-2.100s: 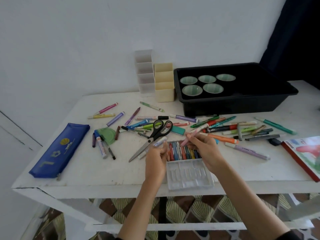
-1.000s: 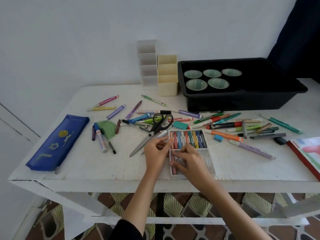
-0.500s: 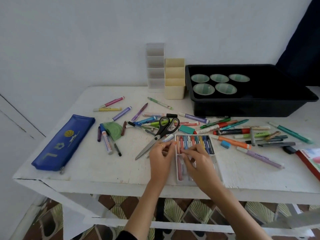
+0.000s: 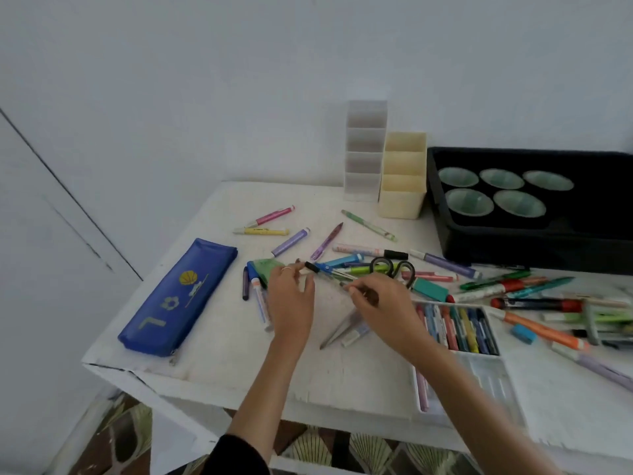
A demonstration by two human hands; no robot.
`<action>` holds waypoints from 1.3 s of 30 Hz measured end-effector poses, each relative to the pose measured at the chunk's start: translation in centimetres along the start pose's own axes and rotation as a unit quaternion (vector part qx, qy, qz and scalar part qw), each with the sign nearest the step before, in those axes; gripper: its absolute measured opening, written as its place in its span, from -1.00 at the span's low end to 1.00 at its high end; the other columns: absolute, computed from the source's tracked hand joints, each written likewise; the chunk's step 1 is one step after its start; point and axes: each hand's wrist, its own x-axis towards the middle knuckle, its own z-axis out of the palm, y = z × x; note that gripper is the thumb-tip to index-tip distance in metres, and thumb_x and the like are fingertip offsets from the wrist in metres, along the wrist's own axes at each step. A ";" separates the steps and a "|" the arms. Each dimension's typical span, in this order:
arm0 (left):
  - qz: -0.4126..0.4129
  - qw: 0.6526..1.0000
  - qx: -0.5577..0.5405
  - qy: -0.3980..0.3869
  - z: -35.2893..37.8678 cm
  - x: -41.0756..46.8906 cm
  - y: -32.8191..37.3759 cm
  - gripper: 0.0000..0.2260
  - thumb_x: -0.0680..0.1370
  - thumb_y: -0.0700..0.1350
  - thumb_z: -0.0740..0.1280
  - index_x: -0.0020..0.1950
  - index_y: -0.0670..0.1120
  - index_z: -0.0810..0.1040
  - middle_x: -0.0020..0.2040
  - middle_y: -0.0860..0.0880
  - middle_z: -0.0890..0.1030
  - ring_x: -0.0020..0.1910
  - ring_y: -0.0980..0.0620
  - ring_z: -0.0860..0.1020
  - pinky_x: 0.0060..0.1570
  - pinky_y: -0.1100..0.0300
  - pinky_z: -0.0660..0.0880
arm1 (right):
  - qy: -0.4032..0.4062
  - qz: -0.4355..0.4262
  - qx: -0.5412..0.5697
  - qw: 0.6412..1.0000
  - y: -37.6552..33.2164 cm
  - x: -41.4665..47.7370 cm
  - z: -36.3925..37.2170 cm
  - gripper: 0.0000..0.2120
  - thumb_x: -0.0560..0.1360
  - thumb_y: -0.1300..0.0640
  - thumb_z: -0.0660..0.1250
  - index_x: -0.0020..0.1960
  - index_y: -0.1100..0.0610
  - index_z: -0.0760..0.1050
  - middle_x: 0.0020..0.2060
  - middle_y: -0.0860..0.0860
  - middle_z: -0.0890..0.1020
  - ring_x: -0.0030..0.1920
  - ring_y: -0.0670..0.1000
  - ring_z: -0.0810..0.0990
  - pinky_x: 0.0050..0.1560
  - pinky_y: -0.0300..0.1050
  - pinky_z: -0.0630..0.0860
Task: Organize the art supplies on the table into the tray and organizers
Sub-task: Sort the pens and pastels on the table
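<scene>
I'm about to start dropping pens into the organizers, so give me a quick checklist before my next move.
1. Cream organizer upright, top open: ok.
2. White organizer upright, top open: ok.
3. Right hand grip secure: cannot tell, blurred.
4. Left hand free: cannot tell.
5. Scissors clear of the hands: not ok, they lie under the right hand.
6. Black tray has room beside the cups: ok.
</scene>
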 end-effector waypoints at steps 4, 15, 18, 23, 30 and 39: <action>-0.005 0.994 0.104 -0.036 0.0 2.5 -1.5 -0.93 0.50 -0.15 0.36 -0.15 -0.13 0.54 -0.06 -0.11 0.51 0.03 -0.06 0.46 0.12 0.04 0.40 | -0.013 0.013 -0.009 1.000 -0.1 1.7 1.2 -0.86 0.55 0.16 0.27 0.03 0.13 0.59 -0.12 -0.04 0.56 -0.12 -0.10 0.48 -0.06 -0.26 0.42; -0.057 0.992 0.099 -0.050 -0.5 3.8 -1.2 -0.84 0.55 -0.16 0.32 -0.23 -0.15 0.51 -0.27 -0.07 0.52 -0.38 0.14 0.40 -0.45 0.36 0.25 | -0.020 0.044 -0.012 0.999 0.2 3.6 2.5 -0.85 0.55 0.15 0.27 0.04 0.13 0.59 -0.07 0.00 0.61 -0.11 -0.12 0.50 -0.10 -0.37 0.41; -0.048 0.997 0.046 -0.029 -2.4 3.7 -1.0 -0.92 0.52 -0.20 0.34 -0.15 -0.14 0.62 -0.24 -0.08 0.61 -0.30 0.12 0.51 -0.39 0.43 0.33 | -0.015 0.038 -0.011 0.999 -0.7 4.5 3.1 -0.84 0.54 0.17 0.28 0.03 0.17 0.60 -0.08 0.03 0.61 -0.11 -0.07 0.52 -0.08 -0.33 0.42; -0.065 0.997 -0.012 0.029 -6.5 3.9 -2.4 -0.91 0.50 -0.22 0.37 -0.09 -0.20 0.66 -0.28 0.01 0.59 -0.33 0.19 0.52 -0.36 0.44 0.38 | -0.017 0.011 0.017 1.000 -3.8 6.6 6.0 -0.85 0.50 0.27 0.31 0.01 0.19 0.63 -0.15 0.03 0.64 -0.28 -0.17 0.48 -0.23 -0.53 0.39; -0.101 0.991 -0.006 0.091 -12.3 3.2 -5.5 -0.91 0.51 -0.22 0.36 -0.17 -0.17 0.63 -0.36 0.12 0.51 -0.35 0.21 0.47 -0.36 0.44 0.36 | -0.072 0.000 -0.009 0.997 -8.9 9.1 13.0 -0.87 0.51 0.20 0.31 -0.03 0.21 0.61 -0.12 0.09 0.67 -0.16 -0.01 0.60 0.01 -0.15 0.53; -0.117 0.990 -0.007 0.085 -15.5 2.2 -8.2 -0.87 0.50 -0.16 0.39 -0.03 -0.20 0.67 -0.18 -0.08 0.68 -0.26 0.09 0.57 -0.15 0.27 0.46 | -0.112 -0.001 -0.324 0.939 -12.3 8.9 16.5 -0.77 0.56 0.21 0.24 0.21 0.17 0.40 0.18 0.16 0.46 0.18 0.10 0.47 0.12 -0.13 0.41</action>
